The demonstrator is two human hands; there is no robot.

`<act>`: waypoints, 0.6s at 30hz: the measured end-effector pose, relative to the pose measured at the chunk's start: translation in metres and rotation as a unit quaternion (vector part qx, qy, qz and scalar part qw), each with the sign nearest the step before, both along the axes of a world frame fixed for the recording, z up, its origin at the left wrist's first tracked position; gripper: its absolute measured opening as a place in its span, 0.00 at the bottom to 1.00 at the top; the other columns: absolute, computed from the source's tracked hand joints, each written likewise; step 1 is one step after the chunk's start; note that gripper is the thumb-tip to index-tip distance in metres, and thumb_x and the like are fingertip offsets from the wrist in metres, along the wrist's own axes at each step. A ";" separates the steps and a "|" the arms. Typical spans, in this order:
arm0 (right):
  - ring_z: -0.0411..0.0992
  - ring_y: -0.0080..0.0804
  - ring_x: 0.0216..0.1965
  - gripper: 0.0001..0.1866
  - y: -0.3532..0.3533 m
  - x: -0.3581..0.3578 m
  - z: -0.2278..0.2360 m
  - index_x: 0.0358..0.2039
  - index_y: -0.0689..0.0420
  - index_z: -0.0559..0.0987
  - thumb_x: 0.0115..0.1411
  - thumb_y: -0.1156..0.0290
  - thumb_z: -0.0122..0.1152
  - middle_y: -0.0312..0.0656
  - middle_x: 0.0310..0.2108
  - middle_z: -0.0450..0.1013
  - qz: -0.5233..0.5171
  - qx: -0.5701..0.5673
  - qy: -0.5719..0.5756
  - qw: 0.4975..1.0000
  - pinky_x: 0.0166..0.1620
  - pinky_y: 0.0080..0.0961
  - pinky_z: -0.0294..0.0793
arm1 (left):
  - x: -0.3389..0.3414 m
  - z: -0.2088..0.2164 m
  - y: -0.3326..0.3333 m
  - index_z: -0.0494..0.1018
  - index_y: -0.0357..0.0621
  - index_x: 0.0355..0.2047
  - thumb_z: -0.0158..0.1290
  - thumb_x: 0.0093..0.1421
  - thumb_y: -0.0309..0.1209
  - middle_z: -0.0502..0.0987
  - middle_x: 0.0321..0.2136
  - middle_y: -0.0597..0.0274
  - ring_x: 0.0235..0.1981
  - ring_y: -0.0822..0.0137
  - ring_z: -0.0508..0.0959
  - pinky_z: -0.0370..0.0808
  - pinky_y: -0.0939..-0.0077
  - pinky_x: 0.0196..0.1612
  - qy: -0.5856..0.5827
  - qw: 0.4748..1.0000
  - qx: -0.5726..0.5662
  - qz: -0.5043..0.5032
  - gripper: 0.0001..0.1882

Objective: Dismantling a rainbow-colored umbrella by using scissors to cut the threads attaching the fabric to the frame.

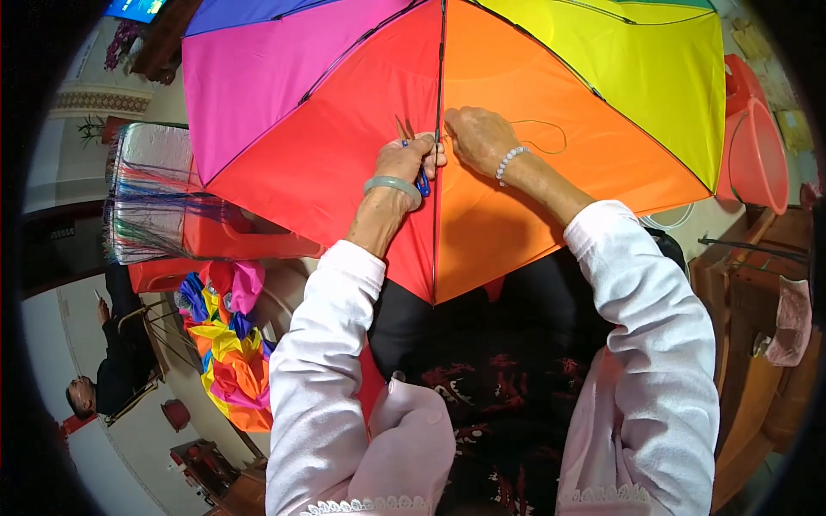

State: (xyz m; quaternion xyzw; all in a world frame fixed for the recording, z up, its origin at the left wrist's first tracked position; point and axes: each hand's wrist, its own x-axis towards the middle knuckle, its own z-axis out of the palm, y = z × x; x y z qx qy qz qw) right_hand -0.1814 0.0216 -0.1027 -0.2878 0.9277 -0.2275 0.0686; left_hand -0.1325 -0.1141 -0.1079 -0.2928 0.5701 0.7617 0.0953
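Note:
A multicoloured umbrella point(508, 198) lies spread over my lap, its inner side up with dark ribs showing. My left hand point(403, 163) is closed around small scissors point(422, 184) with blue handles, their blades sticking out past the knuckles. Its fingertips also touch the dark rib point(436, 224) between the red and orange panels. Just right of that rib, over the orange panel, my right hand point(482, 138) is closed in a pinch. From it a thin thread point(565, 138) loops across the orange cloth; whether a needle is between the fingertips cannot be seen.
Left of the umbrella, a white foam block point(151, 155) draped with coloured threads rests on a red stool point(249, 244). Below it lies a heap of colourful folded cloth point(231, 344). A pink bucket point(761, 163) stands at right. A person point(120, 370) sits far left.

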 end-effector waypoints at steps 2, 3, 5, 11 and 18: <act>0.71 0.48 0.32 0.06 -0.002 -0.006 -0.006 0.27 0.62 0.73 0.49 0.74 0.50 0.52 0.27 0.71 0.024 -0.019 0.027 0.999 0.33 0.38 0.71 | -0.001 0.000 0.001 0.68 0.31 0.29 0.47 0.55 0.26 0.72 0.18 0.58 0.15 0.72 0.69 0.65 0.82 0.18 -0.007 1.000 -0.004 -0.003 0.08; 0.71 0.48 0.31 0.06 -0.003 -0.007 -0.009 0.27 0.62 0.73 0.49 0.73 0.50 0.52 0.27 0.71 0.036 -0.029 0.041 0.998 0.33 0.38 0.71 | -0.001 0.000 0.001 0.68 0.32 0.29 0.47 0.55 0.27 0.72 0.19 0.58 0.15 0.73 0.69 0.64 0.83 0.17 -0.014 1.000 -0.007 -0.004 0.08; 0.71 0.48 0.30 0.05 -0.003 -0.010 -0.014 0.26 0.62 0.72 0.48 0.74 0.51 0.52 0.25 0.71 0.037 -0.053 0.048 0.997 0.32 0.39 0.70 | -0.003 -0.001 0.003 0.68 0.33 0.30 0.47 0.56 0.27 0.72 0.19 0.58 0.16 0.73 0.69 0.63 0.84 0.16 -0.022 1.000 -0.011 -0.006 0.08; 0.71 0.49 0.30 0.09 -0.005 -0.009 -0.016 0.29 0.63 0.70 0.46 0.75 0.54 0.53 0.24 0.71 0.024 -0.077 0.025 0.996 0.32 0.38 0.71 | -0.007 -0.004 0.012 0.65 0.32 0.24 0.46 0.54 0.24 0.72 0.18 0.54 0.13 0.69 0.70 0.62 0.82 0.11 -0.017 0.996 0.010 0.089 0.06; 0.71 0.49 0.31 0.13 0.008 0.002 -0.004 0.30 0.63 0.68 0.43 0.73 0.58 0.53 0.24 0.71 0.032 -0.028 -0.033 0.999 0.32 0.39 0.71 | 0.003 -0.006 0.010 0.64 0.32 0.27 0.42 0.56 0.25 0.73 0.20 0.52 0.14 0.68 0.72 0.63 0.81 0.12 -0.018 0.988 -0.008 0.154 0.07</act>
